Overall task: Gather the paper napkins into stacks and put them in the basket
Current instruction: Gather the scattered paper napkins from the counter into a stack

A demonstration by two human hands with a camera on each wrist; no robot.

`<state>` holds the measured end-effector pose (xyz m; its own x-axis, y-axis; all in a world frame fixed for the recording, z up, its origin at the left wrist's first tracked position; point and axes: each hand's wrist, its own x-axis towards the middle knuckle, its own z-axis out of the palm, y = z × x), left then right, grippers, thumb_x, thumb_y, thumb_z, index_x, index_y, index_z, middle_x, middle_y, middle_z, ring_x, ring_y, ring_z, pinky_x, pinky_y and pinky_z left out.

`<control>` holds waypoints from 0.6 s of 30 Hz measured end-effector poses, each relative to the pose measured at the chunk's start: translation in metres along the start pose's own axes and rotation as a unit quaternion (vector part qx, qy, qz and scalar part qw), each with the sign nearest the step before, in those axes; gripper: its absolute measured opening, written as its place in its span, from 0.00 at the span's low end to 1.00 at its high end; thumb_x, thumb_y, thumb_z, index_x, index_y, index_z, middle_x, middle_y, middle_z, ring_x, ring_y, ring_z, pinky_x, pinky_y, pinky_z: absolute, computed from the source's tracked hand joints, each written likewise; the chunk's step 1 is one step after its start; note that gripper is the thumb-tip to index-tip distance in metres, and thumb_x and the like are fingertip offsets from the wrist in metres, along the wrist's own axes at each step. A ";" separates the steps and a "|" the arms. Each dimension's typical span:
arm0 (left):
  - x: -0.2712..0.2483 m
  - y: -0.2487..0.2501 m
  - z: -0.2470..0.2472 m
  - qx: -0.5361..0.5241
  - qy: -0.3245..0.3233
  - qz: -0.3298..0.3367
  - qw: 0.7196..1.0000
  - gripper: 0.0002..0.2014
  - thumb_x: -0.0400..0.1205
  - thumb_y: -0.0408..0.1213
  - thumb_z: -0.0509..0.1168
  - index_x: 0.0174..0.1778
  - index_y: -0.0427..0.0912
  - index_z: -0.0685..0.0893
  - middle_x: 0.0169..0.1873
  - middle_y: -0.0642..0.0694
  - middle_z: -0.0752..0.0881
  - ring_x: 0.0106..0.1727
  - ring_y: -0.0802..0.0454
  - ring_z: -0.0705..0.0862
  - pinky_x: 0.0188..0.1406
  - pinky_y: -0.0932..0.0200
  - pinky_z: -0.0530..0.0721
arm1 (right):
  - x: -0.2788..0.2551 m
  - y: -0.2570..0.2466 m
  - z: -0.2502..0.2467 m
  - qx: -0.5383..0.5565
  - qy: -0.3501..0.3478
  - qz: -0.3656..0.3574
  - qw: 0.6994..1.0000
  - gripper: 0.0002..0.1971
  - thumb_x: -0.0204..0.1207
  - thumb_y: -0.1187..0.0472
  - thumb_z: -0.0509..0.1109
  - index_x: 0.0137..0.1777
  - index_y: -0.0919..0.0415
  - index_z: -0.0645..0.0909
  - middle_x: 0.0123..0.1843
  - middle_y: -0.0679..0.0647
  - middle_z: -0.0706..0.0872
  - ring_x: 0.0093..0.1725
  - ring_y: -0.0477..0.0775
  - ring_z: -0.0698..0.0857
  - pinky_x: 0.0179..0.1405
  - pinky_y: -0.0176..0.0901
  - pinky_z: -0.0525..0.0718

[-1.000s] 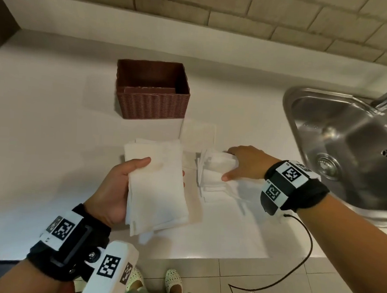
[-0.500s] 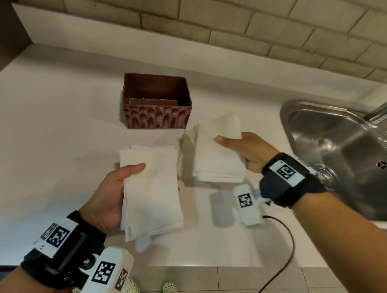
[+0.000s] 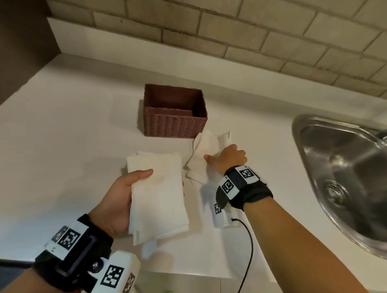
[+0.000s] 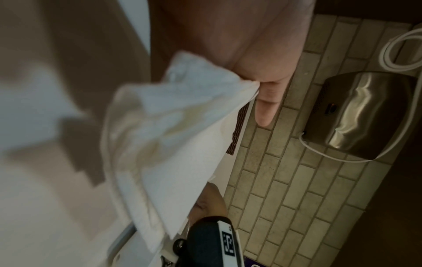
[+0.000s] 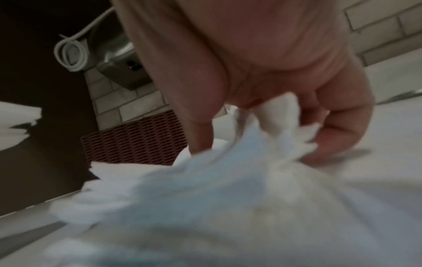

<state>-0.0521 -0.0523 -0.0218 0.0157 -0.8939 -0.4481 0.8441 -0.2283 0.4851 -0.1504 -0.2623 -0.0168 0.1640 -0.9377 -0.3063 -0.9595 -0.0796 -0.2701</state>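
Note:
My left hand (image 3: 124,201) holds a flat stack of white paper napkins (image 3: 159,196) above the counter, thumb on top; the left wrist view shows the same stack (image 4: 164,144) pinched under the thumb. My right hand (image 3: 227,156) grips a second, looser bunch of napkins (image 3: 201,156) just right of the brown woven basket (image 3: 173,124), its lower end on or near the counter. In the right wrist view the fingers (image 5: 331,126) curl round that crumpled bunch (image 5: 228,189). The basket (image 5: 137,140) looks empty inside.
A steel sink (image 3: 350,175) with a tap fills the right side. The white counter (image 3: 49,159) ends at a brick wall behind and a front edge near my feet. A black cable (image 3: 249,253) hangs from my right wrist. A steel wall unit (image 4: 363,112) hangs above.
My right hand has moved its napkin bunch back and down to the counter beside the basket's right corner, and the bunch has crumpled. The left hand keeps its stack still.

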 end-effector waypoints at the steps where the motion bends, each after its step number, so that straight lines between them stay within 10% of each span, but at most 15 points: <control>1: 0.001 0.000 -0.002 0.002 0.007 0.000 1.000 0.41 0.57 0.45 0.78 0.67 0.37 0.78 0.67 0.33 0.81 0.67 0.35 0.79 0.60 0.43 0.85 | 0.002 0.000 -0.002 0.010 -0.013 -0.005 1.000 0.38 0.70 0.43 0.72 0.69 0.71 0.65 0.68 0.66 0.75 0.68 0.64 0.76 0.64 0.49 0.74; 5: 0.005 0.001 -0.001 0.012 0.048 0.013 0.999 0.34 0.62 0.44 0.75 0.66 0.39 0.80 0.67 0.34 0.81 0.68 0.35 0.79 0.68 0.42 0.78 | 0.007 0.001 -0.011 0.025 -0.080 -0.039 0.996 0.32 0.73 0.46 0.71 0.65 0.73 0.72 0.66 0.65 0.81 0.64 0.62 0.81 0.59 0.45 0.78; 9: 0.009 0.005 0.010 0.013 0.074 0.032 0.997 0.23 0.72 0.42 0.63 0.63 0.39 0.82 0.50 0.39 0.90 0.47 0.42 0.89 0.45 0.50 0.90 | 0.004 0.006 -0.016 0.099 -0.134 -0.029 0.986 0.24 0.73 0.51 0.72 0.60 0.70 0.78 0.55 0.63 0.85 0.46 0.60 0.80 0.48 0.46 0.77; 18: 0.016 0.018 0.026 0.022 0.091 0.015 0.996 0.23 0.74 0.39 0.63 0.66 0.38 0.79 0.59 0.36 0.86 0.54 0.40 0.87 0.49 0.46 0.88 | -0.009 0.013 -0.050 0.200 -0.207 -0.083 0.954 0.17 0.70 0.56 0.76 0.52 0.67 0.79 0.44 0.57 0.86 0.41 0.55 0.84 0.42 0.45 0.83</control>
<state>-0.0510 -0.0803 -0.0005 0.1399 -0.8167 -0.5599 0.8174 -0.2239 0.5308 -0.1759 -0.2720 0.0284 0.4614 -0.7030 -0.5412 -0.7617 -0.0011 -0.6480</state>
